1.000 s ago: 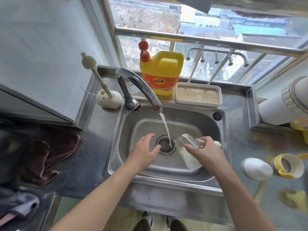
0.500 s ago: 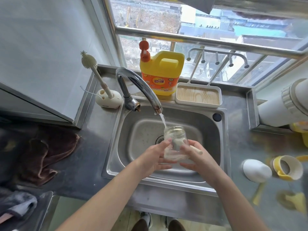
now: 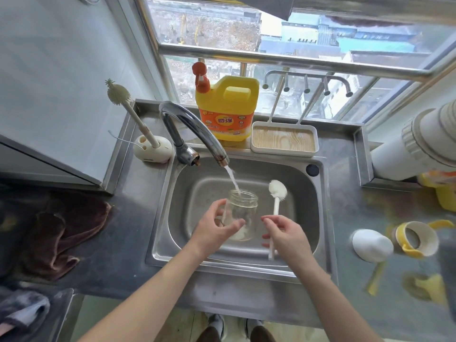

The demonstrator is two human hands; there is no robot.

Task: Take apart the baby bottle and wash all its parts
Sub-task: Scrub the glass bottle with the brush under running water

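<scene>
bottle (image 3: 240, 213) under faucet (image 3: 192, 129) over sink (image 3: 318, 193), brush (image 3: 276, 193) right of it

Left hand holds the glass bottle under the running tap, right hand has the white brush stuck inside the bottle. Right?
Not quite. In the head view the brush is outside the bottle, beside it, head up. The rest holds: left hand holds the bottle under the running tap, right hand holds the brush.
</scene>
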